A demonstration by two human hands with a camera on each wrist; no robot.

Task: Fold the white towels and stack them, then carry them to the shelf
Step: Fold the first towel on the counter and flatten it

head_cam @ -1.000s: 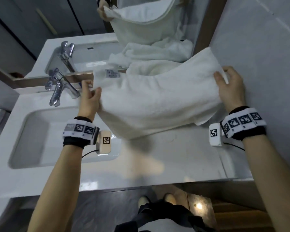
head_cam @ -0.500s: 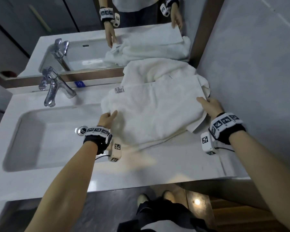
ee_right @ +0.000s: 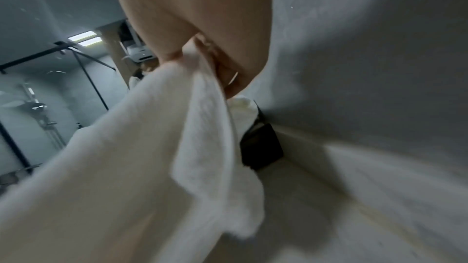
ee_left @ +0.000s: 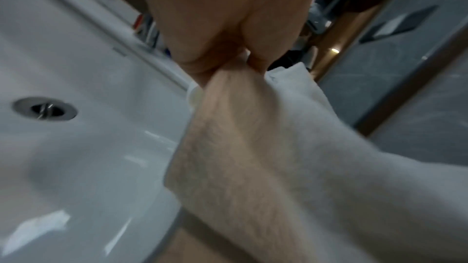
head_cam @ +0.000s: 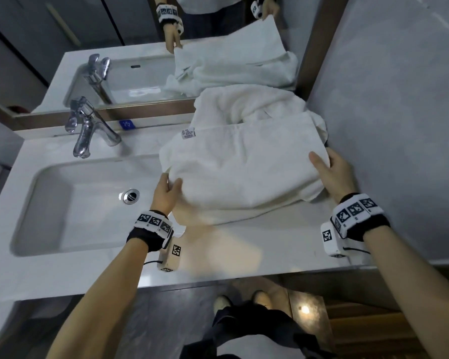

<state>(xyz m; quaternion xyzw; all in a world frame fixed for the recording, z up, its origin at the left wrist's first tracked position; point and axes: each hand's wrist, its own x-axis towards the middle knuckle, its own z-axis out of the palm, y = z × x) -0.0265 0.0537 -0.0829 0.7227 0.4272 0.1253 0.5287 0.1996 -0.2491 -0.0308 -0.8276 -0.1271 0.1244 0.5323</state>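
A white towel [head_cam: 244, 169] lies doubled over on the white counter [head_cam: 270, 250], right of the basin. My left hand [head_cam: 170, 186] pinches its near left corner, and the left wrist view shows the towel [ee_left: 253, 167] hanging from thumb and fingers. My right hand [head_cam: 327, 164] pinches the near right corner, with the towel [ee_right: 157, 157] draped below the fingers in the right wrist view. A second white towel [head_cam: 246, 104] lies crumpled behind the first, against the mirror.
The basin [head_cam: 62, 203] with its drain [head_cam: 130, 196] sits at the left, under a chrome tap [head_cam: 88, 128]. A mirror [head_cam: 140, 47] runs along the back. A grey wall [head_cam: 386, 112] closes the right side. A dark object [ee_right: 260, 147] sits in the corner by the wall.
Both hands have brought the towel down from the air and toward me. It now lies folded on the counter, its near edge still held at both corners.
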